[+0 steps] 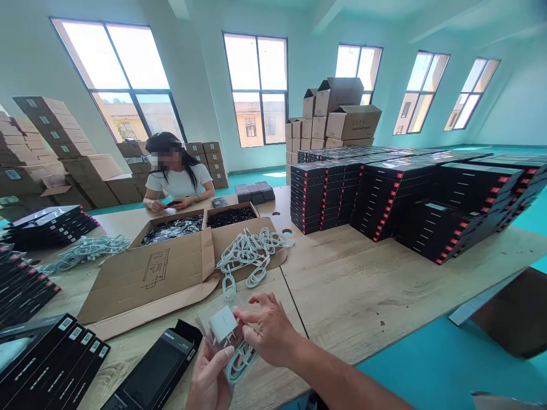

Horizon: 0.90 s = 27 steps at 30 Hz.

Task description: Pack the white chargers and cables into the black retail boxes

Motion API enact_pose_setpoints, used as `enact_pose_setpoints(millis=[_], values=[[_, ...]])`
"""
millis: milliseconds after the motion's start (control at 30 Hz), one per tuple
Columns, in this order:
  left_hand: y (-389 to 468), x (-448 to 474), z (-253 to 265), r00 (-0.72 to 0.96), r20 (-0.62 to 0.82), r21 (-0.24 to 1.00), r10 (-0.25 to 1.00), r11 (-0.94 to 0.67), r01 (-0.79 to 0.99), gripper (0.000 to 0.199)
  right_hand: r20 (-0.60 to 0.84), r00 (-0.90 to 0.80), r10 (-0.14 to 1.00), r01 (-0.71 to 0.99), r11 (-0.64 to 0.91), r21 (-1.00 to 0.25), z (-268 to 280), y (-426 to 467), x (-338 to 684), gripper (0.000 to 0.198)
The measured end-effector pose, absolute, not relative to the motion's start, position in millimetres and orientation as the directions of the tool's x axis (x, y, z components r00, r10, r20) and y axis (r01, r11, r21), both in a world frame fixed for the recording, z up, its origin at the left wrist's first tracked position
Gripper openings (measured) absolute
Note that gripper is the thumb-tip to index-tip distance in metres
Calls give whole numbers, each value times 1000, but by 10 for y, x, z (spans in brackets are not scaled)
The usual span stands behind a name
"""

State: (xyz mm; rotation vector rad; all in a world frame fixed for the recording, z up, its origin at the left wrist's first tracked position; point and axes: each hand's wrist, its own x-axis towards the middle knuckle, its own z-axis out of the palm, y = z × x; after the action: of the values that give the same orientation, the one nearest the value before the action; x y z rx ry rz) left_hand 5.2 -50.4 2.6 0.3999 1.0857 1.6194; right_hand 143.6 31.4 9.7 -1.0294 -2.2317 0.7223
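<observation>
My left hand [209, 376] is closed around the lower left side of a clear plastic tray [205, 312], tilted above the table. A white charger plug [223, 323] lies in the tray, with a coiled white cable [240, 364] below it. Bent over the tray's right edge is my right hand [269, 329], its thumb and index finger gripping there; the exact contact is partly hidden. An open black box [156, 364] with a dark screen-like front lies left of my hands. Loose white cables [245, 253] are heaped just beyond the tray.
Two cardboard boxes of small parts, one with dark pieces [231, 216], stand ahead, a wide cardboard flap [145, 285] folded toward me. Stacked black boxes [376, 199] fill the right; more black boxes [55, 364] lie left. Across the table [342, 290] sits a person [179, 176] handling a small dark item.
</observation>
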Motion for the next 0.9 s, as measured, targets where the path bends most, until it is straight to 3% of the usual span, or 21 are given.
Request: enact_pose_setpoints(millis=[133, 333, 567, 900], values=[[-520, -11, 16, -314, -270, 774, 910, 12, -633, 77, 265, -636, 725, 242, 514, -823, -53, 331, 1519, 64], [-528, -17, 21, -309, -263, 770, 914, 6, -637, 79, 373, -604, 705, 189, 581, -792, -170, 266, 1500, 82], [-518, -63, 10, -321, -274, 764, 907, 2, -645, 79, 336, -595, 730, 164, 519, -839, -90, 354, 1434, 53], [-464, 48, 55, -366, -240, 810, 899, -23, -586, 94, 552, -459, 697, 89, 654, -752, -324, 316, 1294, 44]])
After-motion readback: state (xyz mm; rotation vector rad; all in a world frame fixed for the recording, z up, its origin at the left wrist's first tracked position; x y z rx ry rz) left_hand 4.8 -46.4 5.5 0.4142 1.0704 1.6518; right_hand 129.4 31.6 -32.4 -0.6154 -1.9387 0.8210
